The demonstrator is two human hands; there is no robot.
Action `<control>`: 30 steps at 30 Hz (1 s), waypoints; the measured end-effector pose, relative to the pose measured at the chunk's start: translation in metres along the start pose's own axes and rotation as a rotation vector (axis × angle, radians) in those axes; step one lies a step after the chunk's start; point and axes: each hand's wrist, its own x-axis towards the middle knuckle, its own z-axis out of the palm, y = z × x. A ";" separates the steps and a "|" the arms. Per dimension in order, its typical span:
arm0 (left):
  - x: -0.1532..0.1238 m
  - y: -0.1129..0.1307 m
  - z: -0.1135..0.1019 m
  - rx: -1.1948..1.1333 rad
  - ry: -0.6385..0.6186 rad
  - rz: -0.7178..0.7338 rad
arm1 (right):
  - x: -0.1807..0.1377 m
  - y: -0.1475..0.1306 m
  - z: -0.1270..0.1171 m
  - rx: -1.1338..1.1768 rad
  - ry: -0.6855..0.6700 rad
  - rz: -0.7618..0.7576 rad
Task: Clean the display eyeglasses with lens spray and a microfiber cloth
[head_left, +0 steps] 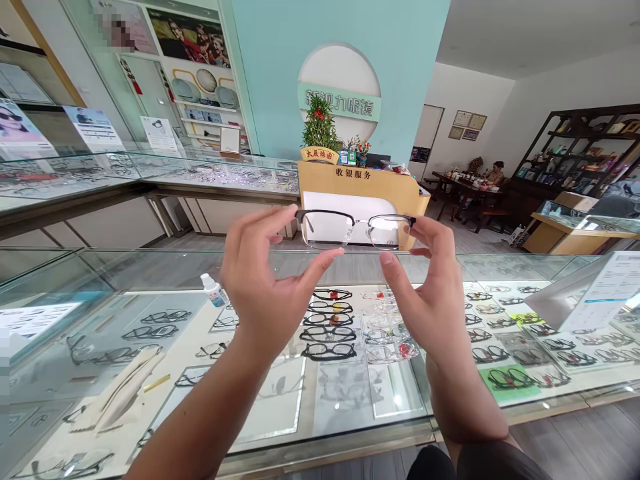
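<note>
Beyond the hands, my remote feed was filled at the top by a flat, teal-painted wall (270,73). Nearer, a long, glass-topped tabletop (350,445) ran beneath both forearms. A pale wooden cashier stand (407,190) stood past the hands, well apart from them. Out to the right of the right hand leaned a large white printed card (605,293), its tilt probably meant to make it readable.

Below and between my hands ran a column of dark-rimmed eyeglasses (327,333), seemingly under the glass and likely lined up so each shape could be compared. Left of my left forearm lay a cream, crumpled, cloth-like bundle (120,393).

I had the left hand (265,267) and the right hand (430,287) raised and facing each other, each half open in a C, forefinger well apart from thumb. Between them were the half-rimmed eyeglasses (345,229) with black brow bars and clear lenses, held level above the tabletop. The fingers gripped the outer ends, I judged to keep the lenses clear of skin; the thumbs sat just under the lower edges, and I could not tell whether they touched.

Just beside my left wrist was a small white plastic bottle (214,291) with a coloured label; lower, left of that forearm, lay a thin yellow strip (157,382).
</note>
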 end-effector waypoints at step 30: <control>-0.018 -0.022 0.027 -0.233 0.012 -0.198 | -0.002 -0.001 0.007 0.013 -0.038 -0.016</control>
